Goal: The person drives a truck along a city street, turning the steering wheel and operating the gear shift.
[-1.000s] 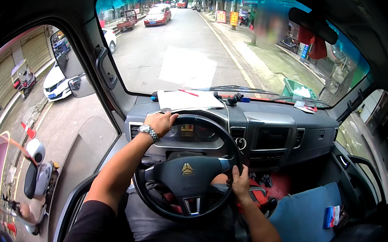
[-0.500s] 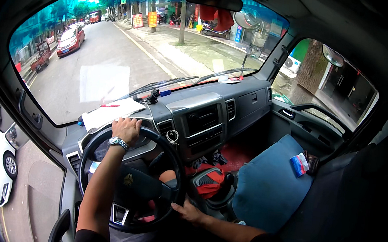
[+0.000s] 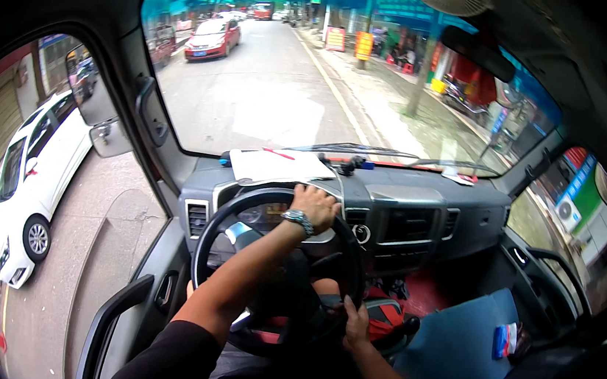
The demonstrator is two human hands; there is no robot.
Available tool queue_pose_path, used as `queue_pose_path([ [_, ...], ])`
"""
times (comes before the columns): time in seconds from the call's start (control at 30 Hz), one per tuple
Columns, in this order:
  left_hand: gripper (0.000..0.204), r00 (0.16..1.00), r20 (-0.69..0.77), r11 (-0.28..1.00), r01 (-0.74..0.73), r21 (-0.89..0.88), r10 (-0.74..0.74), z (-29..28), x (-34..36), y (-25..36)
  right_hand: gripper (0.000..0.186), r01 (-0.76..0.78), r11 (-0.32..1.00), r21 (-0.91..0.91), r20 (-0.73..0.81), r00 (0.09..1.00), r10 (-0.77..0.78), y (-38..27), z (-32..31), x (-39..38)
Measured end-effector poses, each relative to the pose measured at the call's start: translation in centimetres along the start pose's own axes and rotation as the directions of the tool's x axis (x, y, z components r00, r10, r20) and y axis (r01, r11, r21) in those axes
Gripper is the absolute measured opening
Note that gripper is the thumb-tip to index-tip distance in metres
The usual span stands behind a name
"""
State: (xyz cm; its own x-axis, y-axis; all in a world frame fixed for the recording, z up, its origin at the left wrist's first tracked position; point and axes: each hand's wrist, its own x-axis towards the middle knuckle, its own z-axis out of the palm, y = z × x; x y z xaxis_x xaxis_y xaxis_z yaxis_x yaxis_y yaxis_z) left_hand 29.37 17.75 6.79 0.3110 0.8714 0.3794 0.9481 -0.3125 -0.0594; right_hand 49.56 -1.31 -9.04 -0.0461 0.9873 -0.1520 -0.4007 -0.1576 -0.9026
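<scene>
A black steering wheel [image 3: 202,249] stands before me. My left hand [image 3: 316,207] lies over the upper right of its rim, fingers curled forward over it; a metal watch [image 3: 298,221] is on that wrist. Lower on the right side, my right hand [image 3: 356,324] is closed round the rim with the thumb up, its fingertips partly hidden. Just right of that hand are a gear lever [image 3: 412,324] and a red cloth [image 3: 387,318] at its base. Behind the wheel, white papers [image 3: 283,169] with a red pen [image 3: 277,154] lie on the dashboard.
Ahead, a red car [image 3: 214,39] faces me on the road's left side. A white car [image 3: 34,183] stands beyond the left window. A tree trunk [image 3: 423,76] and signboards [image 3: 364,46] line the right pavement. A blue-and-red packet [image 3: 504,341] lies on the blue passenger seat [image 3: 449,353].
The view has swung left and levelled, showing more of the white car. My right hand, earlier with fingers stretched toward the rim, now wraps it. My left hand stays on the wheel's upper rim.
</scene>
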Motion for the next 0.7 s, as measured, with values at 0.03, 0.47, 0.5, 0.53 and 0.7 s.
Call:
queue_pose_path([
  [0.03, 0.045, 0.998, -0.034, 0.999, -0.046, -0.009, 0.045, 0.3, 0.1, 0.6, 0.023, 0.023, 0.999, 0.029, 0.003, 1.000, -0.023, 0.4, -0.2, -0.7],
  [0.47, 0.054, 0.945, 0.040, 0.929, -0.309, -0.202, 0.324, 0.4, -0.6, 0.1, 0.026, -0.177, 0.979, 0.104, -0.018, 0.984, 0.180, 3.3, 0.8, -5.1],
  [0.5, 0.057, 0.953, -0.003, 0.933, -0.296, -0.206, 0.302, 1.1, -0.4, -1.4, 0.027, -0.166, 0.983, 0.085, -0.001, 0.986, 0.166, 3.2, 0.6, -4.4],
  [0.53, 0.062, 0.964, 0.095, 0.955, -0.228, -0.192, 0.249, -0.5, 0.0, -1.6, 0.026, -0.140, 0.986, 0.093, 0.001, 0.990, 0.140, 2.8, 0.5, -3.9],
  [0.7, 0.062, 0.970, 0.226, 0.993, -0.068, -0.101, 0.090, -2.9, -0.9, -6.3, 0.023, -0.057, 0.995, 0.084, 0.013, 0.998, 0.056, 2.8, -0.5, -3.4],
])
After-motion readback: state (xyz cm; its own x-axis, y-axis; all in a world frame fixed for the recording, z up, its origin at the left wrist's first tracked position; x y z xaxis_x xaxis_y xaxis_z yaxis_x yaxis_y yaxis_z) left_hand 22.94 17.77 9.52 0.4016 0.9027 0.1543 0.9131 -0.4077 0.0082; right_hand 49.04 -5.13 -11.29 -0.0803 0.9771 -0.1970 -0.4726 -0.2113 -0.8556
